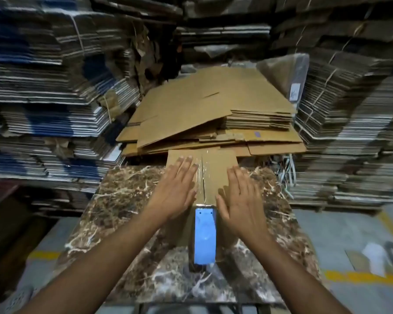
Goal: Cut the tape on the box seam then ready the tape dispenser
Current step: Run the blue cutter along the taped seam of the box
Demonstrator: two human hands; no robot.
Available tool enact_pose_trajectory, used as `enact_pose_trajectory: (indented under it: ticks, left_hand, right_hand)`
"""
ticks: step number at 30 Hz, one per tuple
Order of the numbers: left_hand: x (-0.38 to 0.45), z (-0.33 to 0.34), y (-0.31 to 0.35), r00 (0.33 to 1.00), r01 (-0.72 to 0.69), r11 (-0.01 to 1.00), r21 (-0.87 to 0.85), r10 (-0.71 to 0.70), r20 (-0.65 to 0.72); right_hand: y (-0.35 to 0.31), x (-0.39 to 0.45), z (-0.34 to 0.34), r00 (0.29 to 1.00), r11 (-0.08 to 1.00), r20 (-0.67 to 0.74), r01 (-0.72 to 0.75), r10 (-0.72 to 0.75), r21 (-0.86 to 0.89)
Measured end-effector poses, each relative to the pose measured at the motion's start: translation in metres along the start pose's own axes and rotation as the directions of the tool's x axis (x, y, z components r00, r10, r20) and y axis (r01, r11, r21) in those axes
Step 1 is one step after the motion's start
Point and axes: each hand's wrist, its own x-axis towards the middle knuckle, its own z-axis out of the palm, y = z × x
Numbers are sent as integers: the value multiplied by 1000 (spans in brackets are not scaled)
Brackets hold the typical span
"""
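A brown cardboard box (216, 168) stands on the marbled table (123, 196), with clear tape (200, 177) running along its centre seam. A blue tape dispenser (205, 234) hangs at the box's near edge, its toothed blade at the end of the tape. My left hand (175, 189) lies flat on the left flap, fingers spread beside the seam. On the right flap my right hand (236, 200) rests the same way, palm down. Neither hand holds anything or touches the dispenser.
A heap of flattened brown cartons (213, 114) lies just behind the table. Tall stacks of bundled flat cardboard (43, 109) wall in the left, and more stacks (349, 132) wall in the right. Grey floor with yellow lines (361, 277) shows on the right.
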Motion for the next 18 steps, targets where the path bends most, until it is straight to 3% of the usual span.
enact_pose_trajectory:
  ticks: [5, 11, 18]
  left_hand:
    - [-14, 36, -3, 994, 18, 993, -114, -6, 105]
    - [-17, 45, -8, 986, -34, 997, -62, 44, 164]
    - [-16, 49, -4, 989, -23, 999, -30, 27, 148]
  right_hand:
    - [-12, -37, 33, 990, 1000, 142, 19, -22, 24]
    - [-29, -63, 46, 993, 996, 118, -12, 1, 88]
    - [-62, -88, 63, 968, 976, 174, -199, 181, 90]
